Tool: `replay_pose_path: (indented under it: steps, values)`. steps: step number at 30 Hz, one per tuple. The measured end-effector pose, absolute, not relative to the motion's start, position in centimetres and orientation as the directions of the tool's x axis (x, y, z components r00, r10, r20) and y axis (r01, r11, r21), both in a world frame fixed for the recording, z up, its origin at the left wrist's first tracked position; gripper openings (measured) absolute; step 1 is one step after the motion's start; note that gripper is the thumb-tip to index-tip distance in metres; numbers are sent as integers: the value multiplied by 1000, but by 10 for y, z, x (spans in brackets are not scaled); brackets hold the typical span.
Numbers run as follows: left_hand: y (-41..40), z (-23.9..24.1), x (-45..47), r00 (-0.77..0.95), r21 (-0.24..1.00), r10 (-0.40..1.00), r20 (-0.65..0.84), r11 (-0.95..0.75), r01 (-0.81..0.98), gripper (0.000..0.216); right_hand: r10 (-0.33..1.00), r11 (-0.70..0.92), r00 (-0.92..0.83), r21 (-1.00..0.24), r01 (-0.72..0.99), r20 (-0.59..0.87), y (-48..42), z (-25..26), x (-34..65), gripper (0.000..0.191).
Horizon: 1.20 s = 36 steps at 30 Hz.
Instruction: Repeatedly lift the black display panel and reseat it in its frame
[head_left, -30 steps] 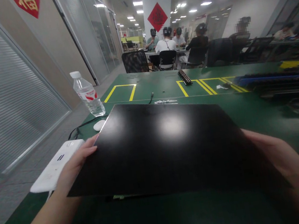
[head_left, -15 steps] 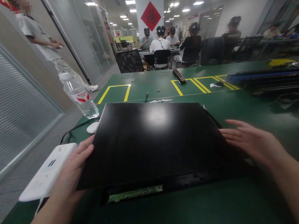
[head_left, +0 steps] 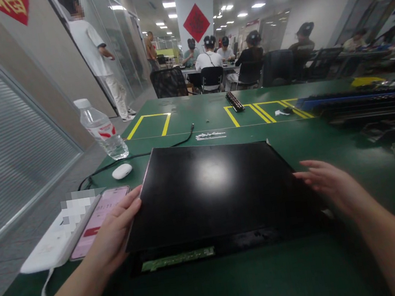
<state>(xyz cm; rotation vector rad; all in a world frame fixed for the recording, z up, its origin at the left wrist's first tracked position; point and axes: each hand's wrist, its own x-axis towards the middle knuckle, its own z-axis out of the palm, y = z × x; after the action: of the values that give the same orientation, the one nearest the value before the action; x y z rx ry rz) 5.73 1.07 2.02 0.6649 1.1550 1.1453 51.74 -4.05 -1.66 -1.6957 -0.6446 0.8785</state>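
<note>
A flat black panel (head_left: 210,185) lies low over a dark chassis (head_left: 234,244) on the green table (head_left: 218,288); a green strip shows under its near edge. My left hand (head_left: 115,229) grips the panel's left edge, fingers pressed against it. My right hand (head_left: 331,185) hovers at the panel's right edge with its fingers stretched out and apart, holding nothing.
Left of my hand lie a pink-screened phone (head_left: 99,219), a white power strip (head_left: 53,239), a white earbud case (head_left: 122,171), a black cable and a water bottle (head_left: 101,130). Dark trays (head_left: 365,103) sit at the right. A person stands by the glass wall (head_left: 96,54); several people sit behind.
The panel came down from a raised tilt to lie nearly flat on the chassis. My right hand let go of it and opened. The phone came into sight by my left hand.
</note>
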Motion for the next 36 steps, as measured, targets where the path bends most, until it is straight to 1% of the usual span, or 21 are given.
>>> replay_pose_path:
  steps: [3,7,12,14,21,26,29,33,36]
  values:
    - [11,18,57,-14,880,933,-360,334,-339,67,776,-296,590,-955,27,-224,-40,-16,516,55]
    - [11,21,60,-35,876,922,-385,353,-328,69,766,-314,608,-947,72,-207,-40,-10,512,53]
    - [10,28,64,-66,868,897,-438,402,-292,57,762,-328,618,-938,112,-193,-40,-8,510,52]
    - [10,29,64,-67,860,886,-459,425,-281,57,772,-327,612,-933,152,-171,-39,-11,511,52]
    - [12,22,55,-21,860,890,-456,435,-268,67,801,-317,589,-911,264,-108,-40,-15,512,45]
    - [12,18,48,43,875,902,-430,428,-227,87,802,-333,591,-887,319,-88,-41,-9,506,43]
    - [11,17,47,76,883,909,-409,415,-219,92,805,-333,588,-882,333,-82,-40,-9,505,42]
    - [12,16,47,101,881,907,-409,421,-216,95,818,-326,570,-882,340,-82,-41,-13,508,41]
    - [13,14,47,118,878,904,-410,426,-216,101,820,-337,564,-878,339,-97,-41,-16,510,42]
